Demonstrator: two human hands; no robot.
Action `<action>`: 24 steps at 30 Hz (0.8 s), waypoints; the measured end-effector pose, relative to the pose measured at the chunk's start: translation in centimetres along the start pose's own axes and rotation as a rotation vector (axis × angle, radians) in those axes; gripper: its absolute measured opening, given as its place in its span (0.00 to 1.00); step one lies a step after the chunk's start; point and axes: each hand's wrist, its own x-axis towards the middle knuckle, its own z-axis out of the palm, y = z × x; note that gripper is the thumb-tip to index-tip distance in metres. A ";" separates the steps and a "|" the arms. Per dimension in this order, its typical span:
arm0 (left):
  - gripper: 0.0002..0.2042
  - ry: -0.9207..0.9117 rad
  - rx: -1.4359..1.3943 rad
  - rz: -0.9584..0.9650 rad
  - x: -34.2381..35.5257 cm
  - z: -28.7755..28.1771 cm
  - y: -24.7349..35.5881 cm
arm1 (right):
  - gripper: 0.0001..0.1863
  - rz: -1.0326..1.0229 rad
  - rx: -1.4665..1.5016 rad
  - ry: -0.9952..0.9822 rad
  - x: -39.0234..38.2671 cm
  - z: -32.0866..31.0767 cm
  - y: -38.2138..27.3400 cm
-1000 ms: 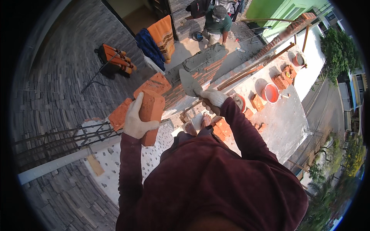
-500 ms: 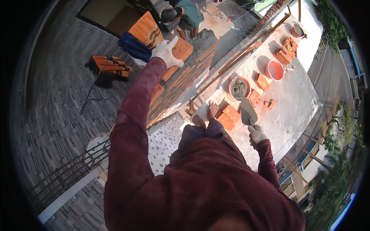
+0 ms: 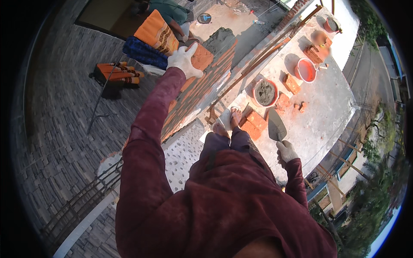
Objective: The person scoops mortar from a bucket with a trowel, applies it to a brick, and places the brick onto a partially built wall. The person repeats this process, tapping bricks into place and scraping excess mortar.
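Observation:
My left hand (image 3: 184, 62), in a white glove, grips an orange-red brick (image 3: 201, 57) on top of the brick wall (image 3: 205, 89). Its thumb and fingers spread around the brick's near side and top. Just beyond that brick, grey mortar (image 3: 218, 39) covers the wall top. Low on my right, my gloved right hand (image 3: 287, 152) is closed round the handle of a trowel (image 3: 276, 125). The trowel's grey blade points away from me, above the pale slab and apart from the wall.
A mortar bucket (image 3: 265, 93), loose bricks (image 3: 291, 84) and a red bucket (image 3: 306, 70) stand on the slab (image 3: 329, 107) at right. Orange and blue cloths (image 3: 150, 38) hang beside my left hand. A co-worker in green (image 3: 168, 12) bends beyond the wall. Rebar (image 3: 81, 202) lies lower left.
The co-worker has shifted left and bent behind the hanging cloth. My left hand stays on the brick, and my right hand still holds the trowel low. The view has shifted slightly.

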 end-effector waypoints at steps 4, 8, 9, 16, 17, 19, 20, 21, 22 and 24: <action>0.62 -0.025 0.044 -0.021 0.1 0.3 0.2 | 0.18 -0.094 0.005 0.017 0.2 0.0 -2.7; 0.60 -0.048 0.031 -0.024 -0.3 0.3 0.1 | 0.17 -0.294 -0.079 0.031 -1.0 0.4 -7.9; 0.58 -0.007 -0.001 -0.027 -0.4 0.8 -0.4 | 0.21 -0.415 -0.050 0.045 -1.4 1.0 -9.1; 0.52 -0.003 -0.312 -0.141 -5.2 4.9 -8.5 | 0.35 -1.097 -0.584 0.216 -3.5 6.3 -21.8; 0.51 0.059 -0.395 -0.123 -5.9 6.1 -9.1 | 0.32 -1.182 -0.581 0.216 -2.8 7.6 -23.4; 0.48 0.201 -0.559 -0.091 -7.0 8.2 -10.1 | 0.28 -1.301 -0.645 0.178 -2.1 9.6 -26.6; 0.45 0.244 -0.540 -0.115 -7.3 8.7 -10.1 | 0.27 -1.347 -0.669 0.197 -1.5 10.7 -27.8; 0.44 0.244 -0.519 -0.144 -7.3 8.6 -9.7 | 0.27 -1.387 -0.700 0.222 -0.9 11.5 -28.7; 0.43 0.240 -0.502 -0.178 -7.6 8.3 -9.2 | 0.26 -1.425 -0.733 0.241 -0.3 12.2 -29.3; 0.41 0.270 -0.475 -0.216 -7.8 7.8 -8.3 | 0.25 -1.392 -0.767 0.211 1.0 13.4 -30.0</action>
